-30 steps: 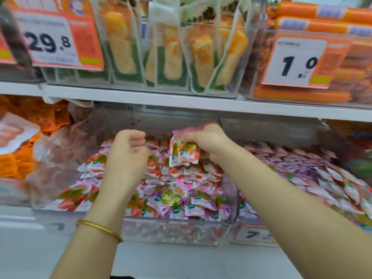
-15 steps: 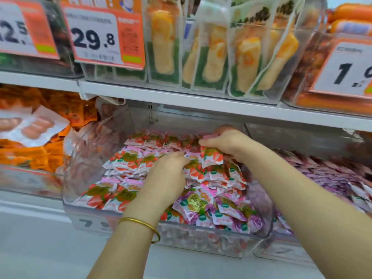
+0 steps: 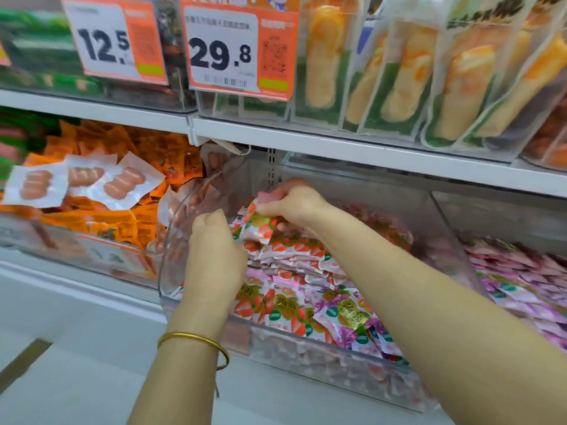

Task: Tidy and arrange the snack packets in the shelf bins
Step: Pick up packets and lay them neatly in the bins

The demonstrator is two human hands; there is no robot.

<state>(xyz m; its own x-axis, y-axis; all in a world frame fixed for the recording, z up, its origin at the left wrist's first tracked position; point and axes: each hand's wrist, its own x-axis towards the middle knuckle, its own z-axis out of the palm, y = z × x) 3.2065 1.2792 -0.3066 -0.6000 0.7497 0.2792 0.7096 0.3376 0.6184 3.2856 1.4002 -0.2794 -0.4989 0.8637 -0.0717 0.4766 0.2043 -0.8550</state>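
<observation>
Strawberry packet (image 3: 261, 224) in right hand (image 3: 295, 204)

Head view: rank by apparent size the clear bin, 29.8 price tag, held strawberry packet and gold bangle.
1. clear bin
2. 29.8 price tag
3. held strawberry packet and gold bangle: too alike to rank, and the bangle is nearer the camera.

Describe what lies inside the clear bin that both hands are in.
The clear bin holds strawberry packets, with purple packets at the front right. The right hand pinches one strawberry packet. The left hand and right forearm cover others; the bin's bottom is hidden.
</observation>
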